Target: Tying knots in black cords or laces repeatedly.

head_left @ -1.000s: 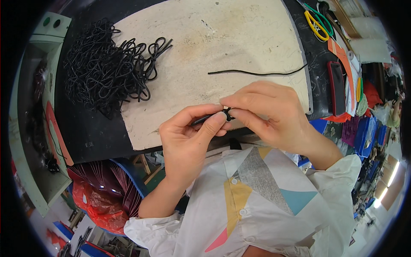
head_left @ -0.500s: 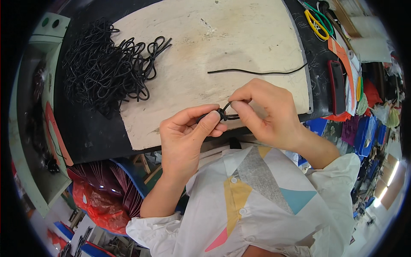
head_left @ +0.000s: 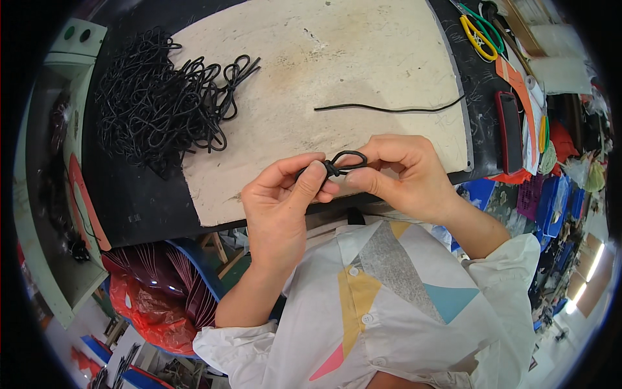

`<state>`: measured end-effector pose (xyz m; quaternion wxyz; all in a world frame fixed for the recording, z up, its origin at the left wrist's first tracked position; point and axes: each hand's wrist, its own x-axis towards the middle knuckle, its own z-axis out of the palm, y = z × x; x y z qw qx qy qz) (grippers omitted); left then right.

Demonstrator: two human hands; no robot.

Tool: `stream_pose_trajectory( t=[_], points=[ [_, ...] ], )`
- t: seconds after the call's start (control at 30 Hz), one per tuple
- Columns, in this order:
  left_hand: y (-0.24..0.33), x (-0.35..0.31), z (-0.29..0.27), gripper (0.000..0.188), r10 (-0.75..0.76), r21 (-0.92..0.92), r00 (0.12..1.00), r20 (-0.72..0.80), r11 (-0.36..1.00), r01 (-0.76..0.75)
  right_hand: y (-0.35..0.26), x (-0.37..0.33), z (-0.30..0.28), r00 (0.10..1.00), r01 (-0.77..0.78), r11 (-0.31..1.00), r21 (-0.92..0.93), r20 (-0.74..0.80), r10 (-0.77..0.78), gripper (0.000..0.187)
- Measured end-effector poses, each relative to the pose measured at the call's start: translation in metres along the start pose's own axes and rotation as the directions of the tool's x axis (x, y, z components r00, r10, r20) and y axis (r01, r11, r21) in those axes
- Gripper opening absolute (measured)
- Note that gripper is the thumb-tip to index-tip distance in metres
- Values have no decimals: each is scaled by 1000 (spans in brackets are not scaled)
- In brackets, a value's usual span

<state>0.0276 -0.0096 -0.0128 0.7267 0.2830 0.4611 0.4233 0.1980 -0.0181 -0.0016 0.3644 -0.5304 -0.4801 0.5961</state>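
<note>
A black cord (head_left: pixel 345 155) is bent into a loop with a small knot at its base, held above the front of the cream work sheet. My left hand (head_left: pixel 282 198) is closed, pinching the knot between thumb and fingers. My right hand (head_left: pixel 414 178) curls its thumb and forefinger about the loop's right end; its other fingers are folded and partly hidden. Beyond the hands, a single straight piece of black cord (head_left: pixel 389 110) lies on the sheet. To the left rests a large tangled pile of black looped cords (head_left: pixel 155 104).
The cream sheet (head_left: pixel 278 84) covers much of the black table. At the right edge lie yellow-handled scissors (head_left: pixel 478 40), green-handled scissors (head_left: pixel 495 32) and a phone in a red case (head_left: pixel 510 123). A red plastic bag (head_left: pixel 149 311) sits in a blue-rimmed container below left.
My right hand has lowered slightly and turned, its fingertips shifting from a raised cord strand to the loop's end. The loop now shows wider. My left hand keeps its pinch.
</note>
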Motion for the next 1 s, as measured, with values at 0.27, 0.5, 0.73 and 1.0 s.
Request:
stream_pose_trajectory(
  t=[0.27, 0.5, 0.73, 1.0],
  points=[
    [-3, 0, 5, 18, 18, -72, 999, -30, 997, -20, 3, 1, 5, 998, -48, 987, 153, 35, 43, 8],
    [-4, -1, 1, 17, -5, -226, 1000, 19, 974, 10, 6, 0, 5, 998, 11, 1000, 9, 54, -12, 6],
    [-5, 2, 3, 17, 37, -57, 997, -63, 998, -41, -2, 1, 9, 995, 94, 988, -124, -4, -95, 7],
    [-11, 1, -2, 18, 16, -220, 999, -29, 975, -22, -11, 1, 6, 990, 136, 954, -266, 59, -125, 9]
  ],
)
